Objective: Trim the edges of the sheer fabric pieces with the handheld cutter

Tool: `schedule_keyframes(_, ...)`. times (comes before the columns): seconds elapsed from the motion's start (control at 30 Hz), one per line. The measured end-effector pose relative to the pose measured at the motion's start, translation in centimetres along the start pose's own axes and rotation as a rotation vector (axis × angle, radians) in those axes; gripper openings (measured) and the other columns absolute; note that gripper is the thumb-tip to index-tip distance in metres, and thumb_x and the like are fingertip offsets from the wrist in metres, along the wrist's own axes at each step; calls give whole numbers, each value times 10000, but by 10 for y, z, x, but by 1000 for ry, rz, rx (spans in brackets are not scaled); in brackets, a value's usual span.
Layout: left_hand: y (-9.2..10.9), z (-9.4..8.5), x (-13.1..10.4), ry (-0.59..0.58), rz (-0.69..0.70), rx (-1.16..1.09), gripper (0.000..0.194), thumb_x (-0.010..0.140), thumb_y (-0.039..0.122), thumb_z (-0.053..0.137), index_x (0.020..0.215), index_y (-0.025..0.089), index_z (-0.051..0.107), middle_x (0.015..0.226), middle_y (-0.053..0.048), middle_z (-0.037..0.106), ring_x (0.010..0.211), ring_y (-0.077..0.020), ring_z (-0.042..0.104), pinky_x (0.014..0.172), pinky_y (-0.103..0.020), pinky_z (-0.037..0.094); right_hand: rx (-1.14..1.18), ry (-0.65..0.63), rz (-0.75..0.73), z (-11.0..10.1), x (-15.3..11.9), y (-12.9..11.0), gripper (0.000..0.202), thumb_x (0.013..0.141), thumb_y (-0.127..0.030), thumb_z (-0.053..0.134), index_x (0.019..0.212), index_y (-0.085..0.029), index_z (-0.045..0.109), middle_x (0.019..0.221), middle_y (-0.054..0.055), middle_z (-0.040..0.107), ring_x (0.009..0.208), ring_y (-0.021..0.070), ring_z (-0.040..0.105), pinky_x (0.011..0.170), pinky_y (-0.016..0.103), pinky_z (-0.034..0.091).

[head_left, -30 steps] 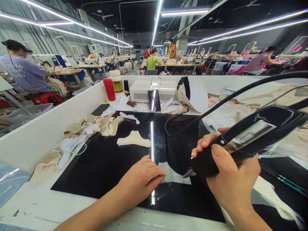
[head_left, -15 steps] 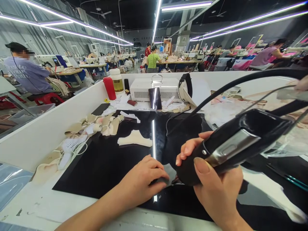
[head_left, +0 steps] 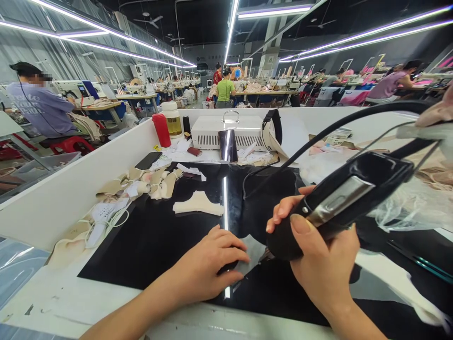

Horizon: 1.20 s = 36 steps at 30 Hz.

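Note:
My right hand [head_left: 323, 264] is wrapped round a black corded power tool [head_left: 339, 198] with a silver plate on its side. The tool is tilted, its rounded end low and to the left. A thin part at that end meets the edge of a translucent grey sheet [head_left: 252, 255] on the glossy black mat [head_left: 159, 250]. My left hand [head_left: 212, 264] rests at the sheet's left side, fingers stretched out and thumb apart. Its fingertips touch the sheet, and what lies under the palm is hidden. Beyond it is a cream fabric piece [head_left: 198, 204].
Beige moulded pieces [head_left: 155, 182] lie left of the mat. A white vented box [head_left: 208, 131], phone [head_left: 228, 145], red cup [head_left: 162, 130] and jar [head_left: 172, 120] stand behind. The black cord [head_left: 329, 125] arches right, near plastic bags [head_left: 399, 208]. Co-workers sit at distant tables.
My right hand and the power tool have shifted slightly up and right. More of the translucent sheet shows between my hands; my left hand stays nearly in place.

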<state>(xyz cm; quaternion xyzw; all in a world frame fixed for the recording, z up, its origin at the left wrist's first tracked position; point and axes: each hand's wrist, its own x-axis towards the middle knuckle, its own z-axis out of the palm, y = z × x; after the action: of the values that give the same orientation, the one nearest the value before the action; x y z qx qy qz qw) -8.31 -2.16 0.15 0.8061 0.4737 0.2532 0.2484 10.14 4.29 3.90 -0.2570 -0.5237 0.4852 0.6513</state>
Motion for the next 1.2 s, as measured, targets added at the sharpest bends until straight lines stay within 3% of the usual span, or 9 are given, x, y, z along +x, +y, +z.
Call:
schedule_keyframes(0.1, -1, -3, -1, -35, -18, -2, 330, 890, 185, 776, 1196, 295, 721, 1292, -15, 701, 1276, -240, 588, 1271, -519, 207, 25, -2, -2, -1, -1, -2, 335, 887, -328, 797, 1146, -302, 586, 824, -39, 640, 651, 159, 624, 597, 322, 554)
schedule_keyframes(0.43, 1, -3, -1, -41, -27, -4, 362, 871, 196, 797, 1211, 299, 725, 1312, -36, 697, 1282, -259, 589, 1261, -543, 230, 107, -67, 24, 10, -17, -4, 354, 884, -342, 805, 1154, -299, 581, 835, -27, 640, 671, 166, 630, 601, 321, 570)
schedule_keyframes(0.63, -2, -4, 0, -66, 17, 5, 365, 861, 255, 838, 1205, 280, 718, 1324, -37, 688, 1296, -264, 571, 1257, -495, 229, 112, -81, 46, 12, -17, -5, 312, 900, -298, 790, 1148, -299, 600, 846, -22, 654, 698, 164, 633, 612, 312, 582)
schedule_keyframes(0.8, -3, -6, 1, -65, 56, 19, 357, 844, 311, 864, 1166, 262, 717, 1319, -42, 682, 1282, -258, 571, 1227, -448, 275, 138, -115, 42, 17, -21, -5, 348, 891, -382, 798, 1161, -310, 590, 833, -24, 650, 663, 161, 624, 609, 316, 572)
schedule_keyframes(1.0, -7, -4, 2, -65, 71, 10, 411, 814, 332, 889, 1179, 252, 718, 1327, -52, 679, 1277, -273, 568, 1213, -467, 283, 103, -94, 56, 21, -28, -2, 345, 888, -427, 802, 1148, -311, 608, 824, -26, 656, 748, 172, 636, 827, 408, 601)
schedule_keyframes(1.13, -7, -5, 0, -71, 71, -18, 400, 811, 355, 891, 1163, 250, 732, 1289, -63, 689, 1257, -274, 580, 1227, -480, 268, 107, -137, 55, 14, -22, -6, 344, 888, -408, 806, 1150, -309, 607, 834, -28, 659, 696, 162, 636, 698, 354, 606)
schedule_keyframes(1.2, -5, -7, -1, -66, 54, -20, 341, 817, 363, 885, 1106, 250, 745, 1231, -51, 700, 1214, -256, 604, 1251, -480, 232, 84, -100, 26, 8, -15, -10, 333, 883, -371, 811, 1146, -303, 618, 841, -23, 654, 685, 166, 629, 614, 319, 591)
